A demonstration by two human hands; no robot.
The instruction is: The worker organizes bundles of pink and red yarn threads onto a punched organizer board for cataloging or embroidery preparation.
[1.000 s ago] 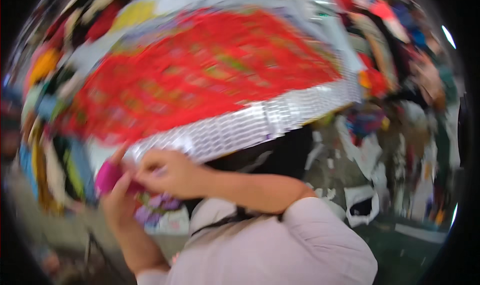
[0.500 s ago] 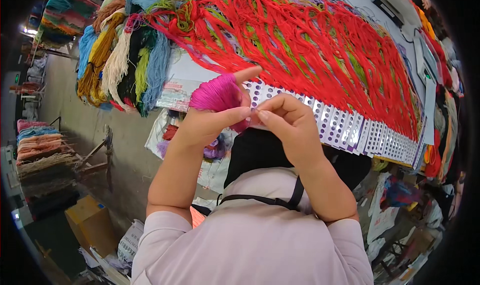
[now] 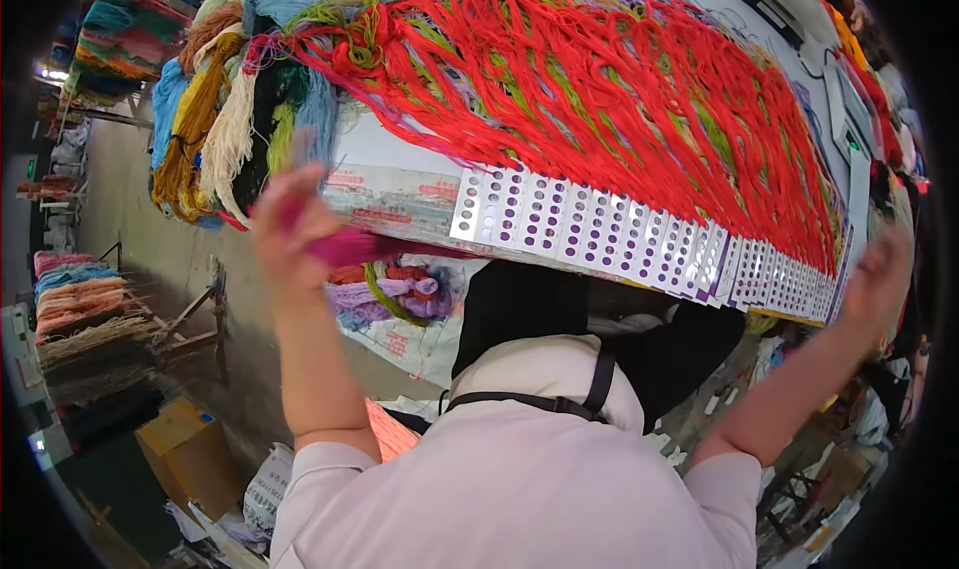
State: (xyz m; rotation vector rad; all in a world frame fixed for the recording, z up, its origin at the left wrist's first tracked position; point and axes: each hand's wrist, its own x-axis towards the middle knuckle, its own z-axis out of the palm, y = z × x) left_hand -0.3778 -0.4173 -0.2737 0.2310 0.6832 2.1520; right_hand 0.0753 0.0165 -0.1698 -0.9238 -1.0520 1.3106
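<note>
A skein of magenta thread (image 3: 358, 248) trails from my left hand (image 3: 290, 217), which is raised over the table's left end. That hand is blurred, with thread showing between its closed fingers. My right hand (image 3: 879, 269) is out past the table's right end, smeared by motion, so its fingers do not read clearly. Along the table's front edge runs a row of white cards with purple-rimmed holes (image 3: 544, 219). Long red threads (image 3: 599, 99) spread back from the cards, mixed with green and lilac ones.
Hanks of many colours (image 3: 215, 109) hang over the table's far left corner. Below the front edge, lilac and green hanks (image 3: 400, 294) lie on a white sack. A cardboard box (image 3: 190, 439) stands on the floor at left. Grey devices (image 3: 784, 9) sit at the back right.
My hands were together at the middle front with the magenta skein looped round the left one. They have swung apart, left hand and skein leftward, right hand far right.
</note>
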